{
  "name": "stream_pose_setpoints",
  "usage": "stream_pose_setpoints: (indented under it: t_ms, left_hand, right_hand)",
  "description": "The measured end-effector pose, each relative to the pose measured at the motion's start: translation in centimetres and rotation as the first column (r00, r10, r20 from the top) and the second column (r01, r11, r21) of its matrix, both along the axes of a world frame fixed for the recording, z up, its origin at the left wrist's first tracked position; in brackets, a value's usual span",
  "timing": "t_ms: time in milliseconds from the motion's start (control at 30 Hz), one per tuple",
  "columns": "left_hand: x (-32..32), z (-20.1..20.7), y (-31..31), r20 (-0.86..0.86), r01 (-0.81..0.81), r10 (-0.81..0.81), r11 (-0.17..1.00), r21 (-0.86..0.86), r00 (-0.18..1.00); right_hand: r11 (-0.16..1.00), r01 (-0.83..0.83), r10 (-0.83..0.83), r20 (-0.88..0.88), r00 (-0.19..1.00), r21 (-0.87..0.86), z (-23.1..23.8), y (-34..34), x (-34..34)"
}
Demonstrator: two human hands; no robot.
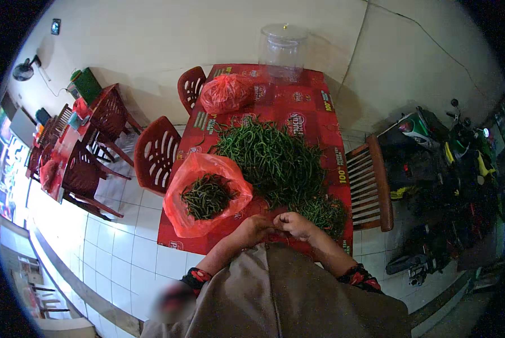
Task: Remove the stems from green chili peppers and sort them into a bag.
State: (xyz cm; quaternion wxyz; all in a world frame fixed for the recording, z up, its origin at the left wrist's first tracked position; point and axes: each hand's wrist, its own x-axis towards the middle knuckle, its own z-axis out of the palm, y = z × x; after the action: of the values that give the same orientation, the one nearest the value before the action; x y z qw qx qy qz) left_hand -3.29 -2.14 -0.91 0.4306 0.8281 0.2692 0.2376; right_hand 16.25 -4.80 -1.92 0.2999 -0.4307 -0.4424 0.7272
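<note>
My left hand (256, 230) and my right hand (296, 226) meet fingertip to fingertip over the near edge of the table. Both have their fingers pinched together; whatever lies between them is too small to make out. Just beyond them spreads a large heap of long, thin green chilies (277, 158). A smaller mound of finer green pieces (324, 217) lies beside my right hand. To the left of my hands an open red plastic bag (186, 225) holds darker green chilies (206, 197).
On the red printed table cover (314, 127) stand a tied red bag (226, 93) and a clear lidded container (284, 50), toward the far end. Red plastic chairs (155, 152) line the left side, a wooden chair (370, 183) the right. Motorcycles (432, 146) are parked farther right.
</note>
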Motion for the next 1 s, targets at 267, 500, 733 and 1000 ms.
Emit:
stream_pose_setpoints:
  t_ms: [267,500,733,1000]
  left_hand:
    - [-1.3,2.2,0.2,-0.154,-0.006,-0.012,0.993,-0.116,0.988]
    - [-2.7,1.9,0.9,-0.052,-0.071,0.053,0.881,-0.467,0.997]
    - [-2.0,5.0,0.9,0.012,0.064,-0.08,0.682,-0.729,0.997]
    - [-6.4,-0.4,5.3,-0.038,-0.489,0.549,0.708,-0.509,0.835]
  right_hand:
    - [0.954,-0.241,0.19,0.268,0.945,0.175,2.6,1.6,-1.0]
    - [0.858,-0.056,-0.089,0.255,0.963,0.51,2.5,0.9,-2.8]
    - [0.996,-0.071,0.084,-0.394,0.915,0.048,0.8,0.6,-1.4]
    - [0.981,-0.06,-0.133,0.866,0.483,0.184,0.6,3.5,4.2]
